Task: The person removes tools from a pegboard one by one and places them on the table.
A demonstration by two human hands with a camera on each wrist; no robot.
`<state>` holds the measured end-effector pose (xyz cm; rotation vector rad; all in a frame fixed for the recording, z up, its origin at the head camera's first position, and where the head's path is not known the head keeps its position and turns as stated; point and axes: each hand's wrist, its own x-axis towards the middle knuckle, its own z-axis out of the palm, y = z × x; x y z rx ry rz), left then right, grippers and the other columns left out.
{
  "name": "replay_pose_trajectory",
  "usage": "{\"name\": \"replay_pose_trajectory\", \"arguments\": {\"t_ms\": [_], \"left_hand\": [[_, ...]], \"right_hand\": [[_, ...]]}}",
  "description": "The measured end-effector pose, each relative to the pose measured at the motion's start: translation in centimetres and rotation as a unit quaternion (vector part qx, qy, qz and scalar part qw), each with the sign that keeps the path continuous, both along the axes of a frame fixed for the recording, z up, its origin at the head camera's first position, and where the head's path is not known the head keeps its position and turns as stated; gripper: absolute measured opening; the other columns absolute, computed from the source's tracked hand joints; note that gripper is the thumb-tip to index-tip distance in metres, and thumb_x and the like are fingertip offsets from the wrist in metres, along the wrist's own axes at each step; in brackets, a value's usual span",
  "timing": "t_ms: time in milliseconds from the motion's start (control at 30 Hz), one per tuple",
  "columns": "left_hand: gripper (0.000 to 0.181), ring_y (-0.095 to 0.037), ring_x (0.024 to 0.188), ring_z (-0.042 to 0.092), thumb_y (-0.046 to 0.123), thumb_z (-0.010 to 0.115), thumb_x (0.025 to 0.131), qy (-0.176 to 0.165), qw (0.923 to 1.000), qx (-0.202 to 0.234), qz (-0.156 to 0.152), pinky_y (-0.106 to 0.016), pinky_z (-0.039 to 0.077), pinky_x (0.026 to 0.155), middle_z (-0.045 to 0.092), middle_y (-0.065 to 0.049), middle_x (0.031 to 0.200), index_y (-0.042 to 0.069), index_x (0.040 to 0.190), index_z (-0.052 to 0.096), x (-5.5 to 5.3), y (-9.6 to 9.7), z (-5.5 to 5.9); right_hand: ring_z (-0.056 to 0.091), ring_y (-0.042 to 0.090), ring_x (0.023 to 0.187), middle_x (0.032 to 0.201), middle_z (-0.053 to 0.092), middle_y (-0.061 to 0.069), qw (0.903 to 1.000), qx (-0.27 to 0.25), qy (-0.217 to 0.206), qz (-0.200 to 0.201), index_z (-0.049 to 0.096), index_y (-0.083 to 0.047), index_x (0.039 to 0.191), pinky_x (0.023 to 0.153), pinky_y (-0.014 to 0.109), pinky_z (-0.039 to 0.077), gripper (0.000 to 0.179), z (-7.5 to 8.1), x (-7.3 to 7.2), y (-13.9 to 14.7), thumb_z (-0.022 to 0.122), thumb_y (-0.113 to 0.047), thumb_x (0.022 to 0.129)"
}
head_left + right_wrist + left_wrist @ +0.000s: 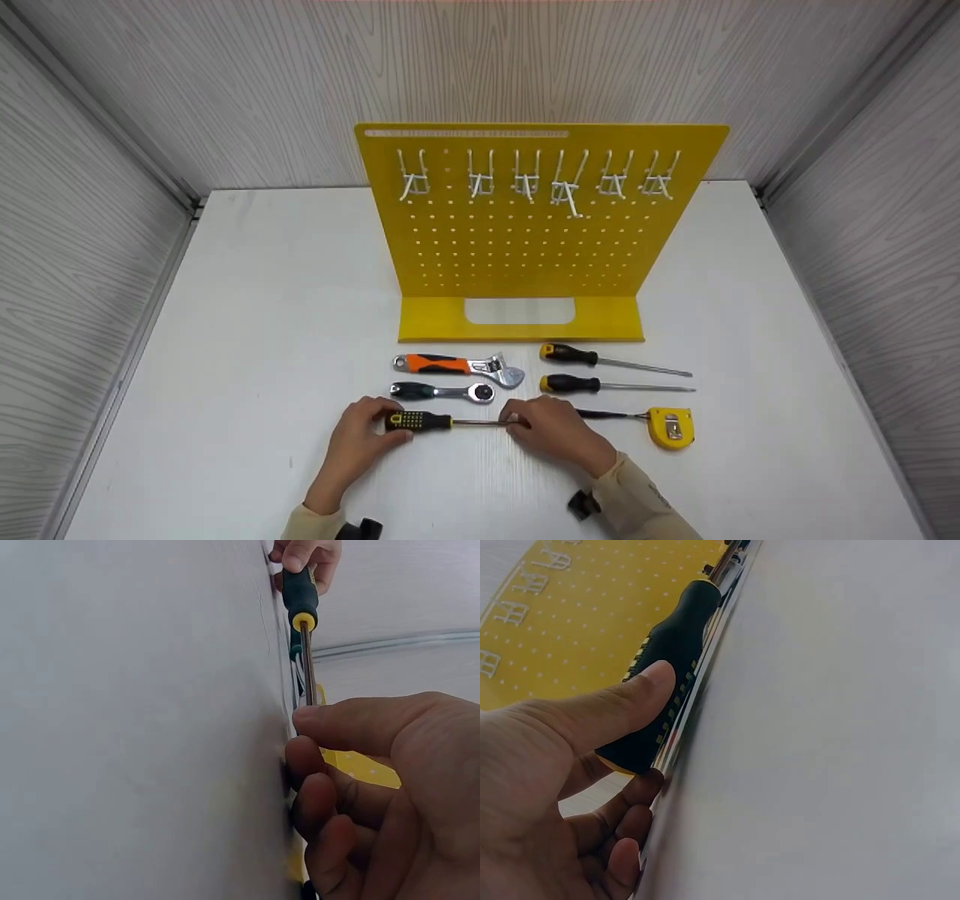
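Observation:
A screwdriver (424, 421) with a black and yellow handle lies level near the front of the white table. My left hand (360, 441) grips the handle's end between thumb and fingers; in the left wrist view the thumb presses along the dark handle (679, 641). Further right, my right hand (551, 431) pinches the metal shaft (308, 664) near its tip, which the fingers hide. Just behind the screwdriver are a ratchet wrench (450, 392) and an adjustable wrench (442, 365) with an orange and black handle.
A yellow pegboard (525, 247) with several white hooks (480, 184) stands at the back. Right of centre lie two more screwdrivers (574, 354) (574, 384), a yellow tape measure (671, 427) and a dark slim piece (604, 414) partly behind my right hand. Grey wood-grain walls (90, 187) enclose the table.

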<state>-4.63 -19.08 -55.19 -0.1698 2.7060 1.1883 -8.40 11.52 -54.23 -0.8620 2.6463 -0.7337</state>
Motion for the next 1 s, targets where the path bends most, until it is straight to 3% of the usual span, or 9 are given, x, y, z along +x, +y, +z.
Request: {"name": "replay_pose_trajectory", "arguments": {"t_ms": [200,533,800,1000], "left_hand": [[0.033,-0.017,0.098,0.054,0.022,0.084,0.073,-0.008,0.9999,-0.012,0.001,-0.040,0.045,0.091,0.064,-0.002,0.104,0.016,0.102,0.070,0.04,0.06,0.10],[0.032,-0.018,0.100,0.054,0.019,0.083,0.073,-0.009,0.9999,-0.003,-0.004,-0.040,0.044,0.092,0.063,-0.003,0.103,0.014,0.103,0.071,-0.17,-0.14,0.14],[0.033,-0.017,0.098,0.055,0.018,0.082,0.074,-0.013,0.9997,0.017,-0.010,-0.038,0.045,0.090,0.063,-0.003,0.104,0.014,0.104,0.070,-0.15,-0.42,0.20],[0.035,-0.018,0.099,0.057,0.019,0.084,0.072,-0.020,0.9991,0.030,-0.022,-0.039,0.046,0.091,0.064,-0.004,0.104,0.013,0.103,0.070,-0.43,-0.62,0.36]], "right_hand": [[0.065,0.015,0.074,0.081,0.073,-0.002,1.0000,-0.002,0.001,0.000,0.071,-0.020,0.096,0.064,0.030,0.049,0.010,-0.04,-0.04,-0.07,0.065,-0.017,0.089],[0.066,0.016,0.076,0.084,0.073,-0.001,0.9994,-0.003,-0.034,-0.001,0.071,-0.019,0.098,0.066,0.032,0.049,0.011,0.04,-0.32,-0.07,0.064,-0.017,0.090],[0.055,0.007,0.067,0.078,0.069,-0.003,0.9979,-0.009,-0.061,-0.023,0.071,-0.021,0.100,0.061,0.026,0.044,0.013,-0.26,-0.20,-0.07,0.063,-0.018,0.090],[0.048,0.004,0.062,0.072,0.067,-0.003,0.9980,-0.017,-0.057,-0.024,0.071,-0.020,0.099,0.057,0.024,0.041,0.014,-0.45,-0.25,0.02,0.062,-0.015,0.089]]}}
